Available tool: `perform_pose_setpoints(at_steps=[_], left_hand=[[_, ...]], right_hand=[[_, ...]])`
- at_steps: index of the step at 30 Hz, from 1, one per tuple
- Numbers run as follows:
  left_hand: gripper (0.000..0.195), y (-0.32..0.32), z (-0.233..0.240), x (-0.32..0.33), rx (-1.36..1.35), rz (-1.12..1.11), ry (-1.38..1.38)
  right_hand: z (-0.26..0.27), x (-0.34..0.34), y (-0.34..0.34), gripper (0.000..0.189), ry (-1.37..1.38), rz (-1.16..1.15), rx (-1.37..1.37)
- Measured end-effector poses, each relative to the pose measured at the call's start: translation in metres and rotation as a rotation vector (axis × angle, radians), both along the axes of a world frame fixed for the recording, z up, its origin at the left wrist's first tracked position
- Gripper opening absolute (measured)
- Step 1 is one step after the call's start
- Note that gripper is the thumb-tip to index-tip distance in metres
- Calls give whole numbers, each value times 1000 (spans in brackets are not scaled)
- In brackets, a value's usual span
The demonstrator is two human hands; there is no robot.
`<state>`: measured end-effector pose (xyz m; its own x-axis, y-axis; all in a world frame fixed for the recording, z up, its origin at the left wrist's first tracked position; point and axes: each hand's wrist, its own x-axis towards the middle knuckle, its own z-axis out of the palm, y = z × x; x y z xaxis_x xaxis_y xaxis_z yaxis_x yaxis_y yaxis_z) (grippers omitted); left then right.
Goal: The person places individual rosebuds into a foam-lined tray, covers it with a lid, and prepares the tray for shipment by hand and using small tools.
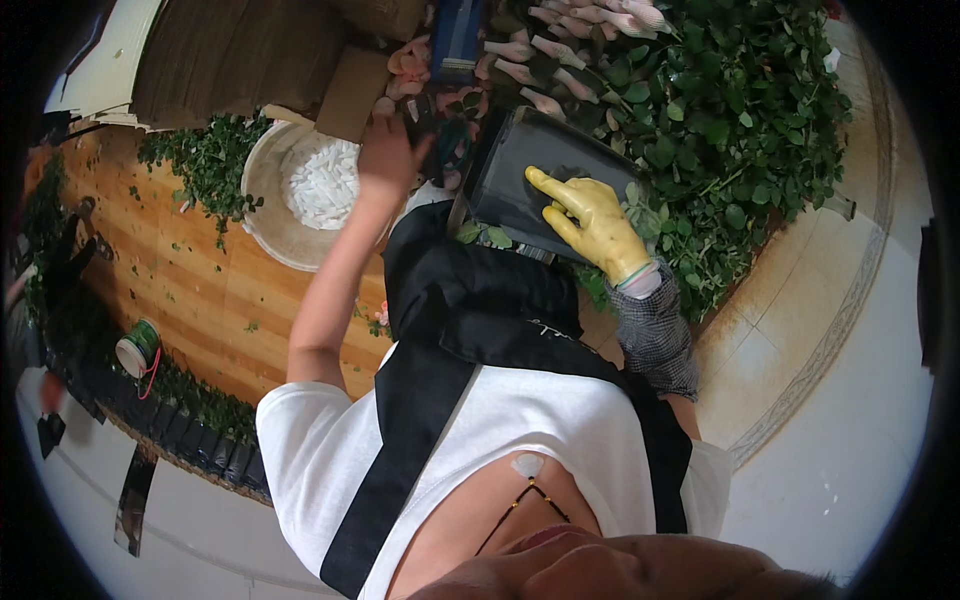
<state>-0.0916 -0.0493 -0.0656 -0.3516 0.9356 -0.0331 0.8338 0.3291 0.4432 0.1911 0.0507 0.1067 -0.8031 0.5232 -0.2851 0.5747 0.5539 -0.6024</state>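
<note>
My left hand [388, 154] is bare and reaches forward beside a white bucket [259, 217] of short white pieces [322, 184]. Its thumb stands apart from the fingers, and no held item shows; small dark items and pink petals [409, 67] lie by the fingertips. In a yellow rubber glove, my right hand [589, 225] is over a shallow dark tray [517, 206], index finger stretched out and thumb apart, holding nothing. Whether the fingertip touches the tray's surface cannot be told. Beyond the tray lie several flower heads in pinkish mesh sleeves [555, 52], with leafy green stems [712, 127] at right.
Cardboard sheets [225, 60] stand at the upper left, near a blue box [456, 45]. Cut foliage [217, 157] and leaf scraps lie on the wooden surface [195, 277]. A green container [139, 349] with a pink cord stands near black-wrapped bundles [187, 442].
</note>
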Motion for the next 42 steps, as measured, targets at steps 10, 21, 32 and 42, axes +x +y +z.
perform_pose_setpoints(at_steps=[10,21,32,42], left_hand=[[67,-11,-4,-8,-9,115,-690],[54,-68,104,44,-165,536,-1642],[65,-38,94,20,-181,-364,-844],[49,-76,61,50,-79,-88,-892]], right_hand=[[-1,2,-6,49,54,-57,42],[-6,7,-12,46,74,-76,115],[-8,8,-14,43,101,-104,194],[-13,6,-15,48,66,-69,118]])
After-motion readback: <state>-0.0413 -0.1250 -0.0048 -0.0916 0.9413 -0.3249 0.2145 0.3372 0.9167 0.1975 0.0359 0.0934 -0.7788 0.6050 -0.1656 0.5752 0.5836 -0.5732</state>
